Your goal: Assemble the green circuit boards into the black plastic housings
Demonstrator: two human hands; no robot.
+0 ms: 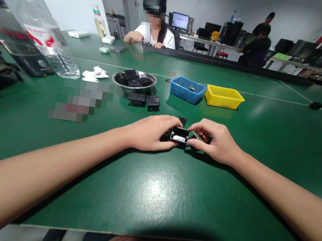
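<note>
My left hand [156, 132] grips a small open black plastic case [180, 134] between thumb and fingers, its hollow side facing me. Something whitish lies along the inside bottom of the case. Pinched in my right hand [216, 141] is a small green circuit board [197, 135] with copper-coloured parts, held right beside the case's right end. My right fingertips meet the edge of the case, and part of the board is hidden by the fingers. Just behind the case lies a small black piece [182, 120] on the green table [150, 198].
Beyond my hands stand a metal bowl [132, 89] of black cases, two black cases [144, 100], a blue bin [186, 92] with small parts and a yellow bin [224, 97]. At left are a water bottle [49, 37] and crumpled tissue [95, 74]. A person [152, 31] sits opposite.
</note>
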